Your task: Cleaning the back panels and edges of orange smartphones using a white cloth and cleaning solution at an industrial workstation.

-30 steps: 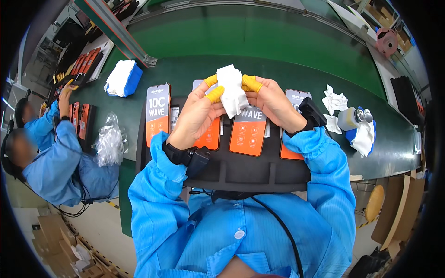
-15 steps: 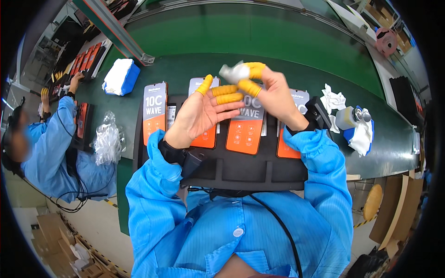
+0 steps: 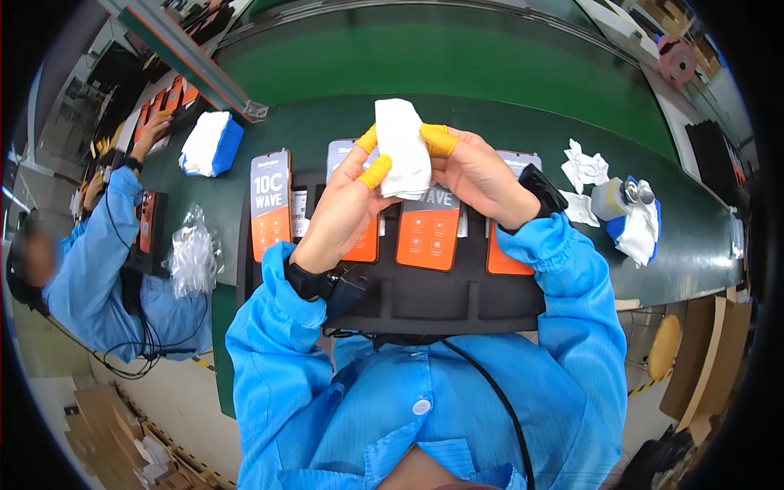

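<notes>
Here we list one white, folded, soft-looking cloth (image 3: 402, 151), held above the far edge of the black rectangular tray (image 3: 425, 304). Left hand (image 3: 336, 206) and right hand (image 3: 480, 178), in yellow rubbery finger cots (image 3: 376, 172), pinch its opposite sides. We judge it light, limp, unbreakable, best gripped by those sides. Hidden from us: fingers behind it; parts of three orange-and-grey rectangular phones (image 3: 427, 235).
</notes>
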`<action>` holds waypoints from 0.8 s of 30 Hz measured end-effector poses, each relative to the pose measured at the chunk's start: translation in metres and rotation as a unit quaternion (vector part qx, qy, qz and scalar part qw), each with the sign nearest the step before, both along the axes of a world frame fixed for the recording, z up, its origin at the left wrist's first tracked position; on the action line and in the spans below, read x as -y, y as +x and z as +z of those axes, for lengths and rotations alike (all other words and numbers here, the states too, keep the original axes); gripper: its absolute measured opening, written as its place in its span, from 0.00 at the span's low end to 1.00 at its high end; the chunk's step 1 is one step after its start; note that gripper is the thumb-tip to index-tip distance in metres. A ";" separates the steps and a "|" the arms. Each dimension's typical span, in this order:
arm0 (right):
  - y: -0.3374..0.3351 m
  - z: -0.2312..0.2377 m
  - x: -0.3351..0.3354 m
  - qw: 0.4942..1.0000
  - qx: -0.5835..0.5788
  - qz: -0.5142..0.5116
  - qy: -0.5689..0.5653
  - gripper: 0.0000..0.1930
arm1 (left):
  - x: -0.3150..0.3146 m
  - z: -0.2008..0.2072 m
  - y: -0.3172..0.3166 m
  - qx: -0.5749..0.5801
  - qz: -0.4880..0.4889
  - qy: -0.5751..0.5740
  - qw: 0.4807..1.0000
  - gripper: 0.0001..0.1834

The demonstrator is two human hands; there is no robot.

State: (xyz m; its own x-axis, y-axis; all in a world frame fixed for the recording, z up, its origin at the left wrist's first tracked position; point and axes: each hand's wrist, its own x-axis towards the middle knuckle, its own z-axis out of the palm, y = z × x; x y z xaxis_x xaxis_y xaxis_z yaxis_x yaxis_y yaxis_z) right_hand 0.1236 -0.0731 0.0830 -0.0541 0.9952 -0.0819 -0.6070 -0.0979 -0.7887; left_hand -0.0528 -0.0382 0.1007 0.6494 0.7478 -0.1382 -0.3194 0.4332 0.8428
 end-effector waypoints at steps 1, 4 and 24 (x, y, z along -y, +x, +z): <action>-0.001 0.001 0.000 1.000 0.003 -0.014 0.002 0.14 | 0.002 -0.001 0.001 -0.014 0.003 0.021 1.000 0.25; 0.007 0.000 -0.001 0.999 -0.029 -0.018 -0.005 0.12 | 0.000 -0.008 0.002 -0.053 -0.022 0.070 0.996 0.26; 0.186 -0.001 0.159 0.452 0.808 -0.376 -0.051 0.10 | 0.144 -0.048 0.023 -0.277 0.004 0.698 0.660 0.19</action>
State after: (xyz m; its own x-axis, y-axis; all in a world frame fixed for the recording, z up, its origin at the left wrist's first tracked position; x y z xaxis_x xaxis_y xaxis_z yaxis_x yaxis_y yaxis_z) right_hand 0.3094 -0.2321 0.0824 0.5084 0.6693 0.5418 0.8598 -0.4290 -0.2769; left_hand -0.0302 -0.1820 0.0524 0.7837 0.4013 0.4740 0.2087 -0.8890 0.4076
